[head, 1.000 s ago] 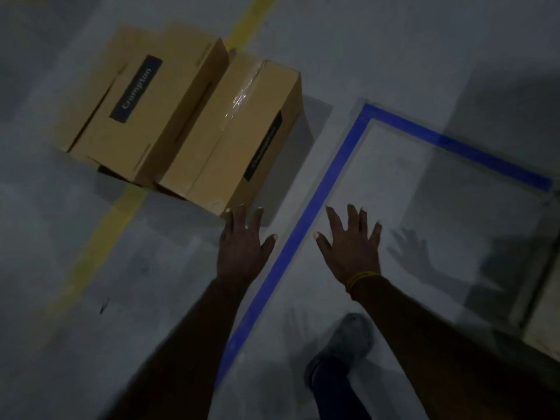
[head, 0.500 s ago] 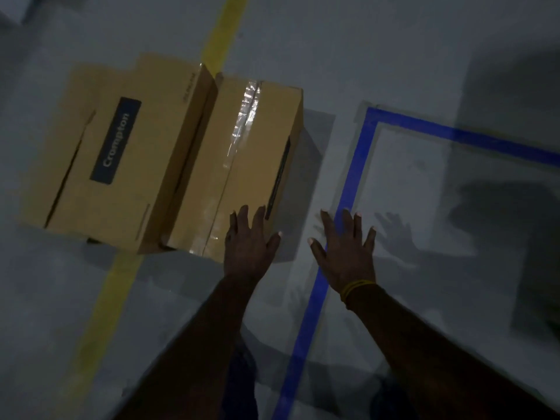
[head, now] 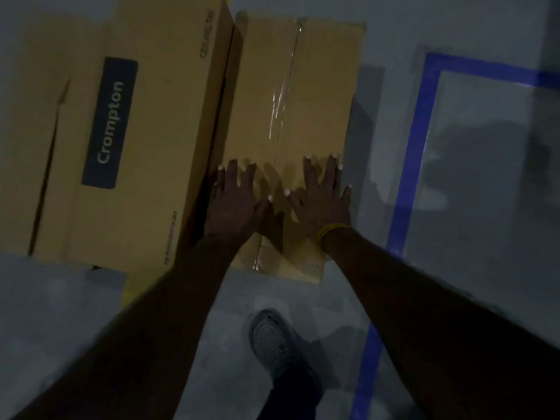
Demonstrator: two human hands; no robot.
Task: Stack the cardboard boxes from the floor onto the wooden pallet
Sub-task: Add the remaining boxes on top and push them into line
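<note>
Two brown cardboard boxes lie side by side on the grey floor. The right box [head: 291,95] has clear tape along its top seam. The left box [head: 157,131] is larger and carries a dark "Crompton" label. My left hand [head: 235,201] is spread flat over the near left part of the taped box, fingers straight. My right hand [head: 322,197], with a yellow band at the wrist, is spread flat over the near right part of the same box. Whether the palms touch the cardboard is not clear. No pallet is in view.
A blue tape line [head: 415,153] marks a rectangle on the floor to the right of the boxes. A yellow floor stripe [head: 130,286] runs under the boxes. My shoe [head: 272,341] stands on the floor just in front of the taped box.
I have come closer to the boxes. Both hands moved from over the floor beside the taped box to above its top, fingers still spread.
</note>
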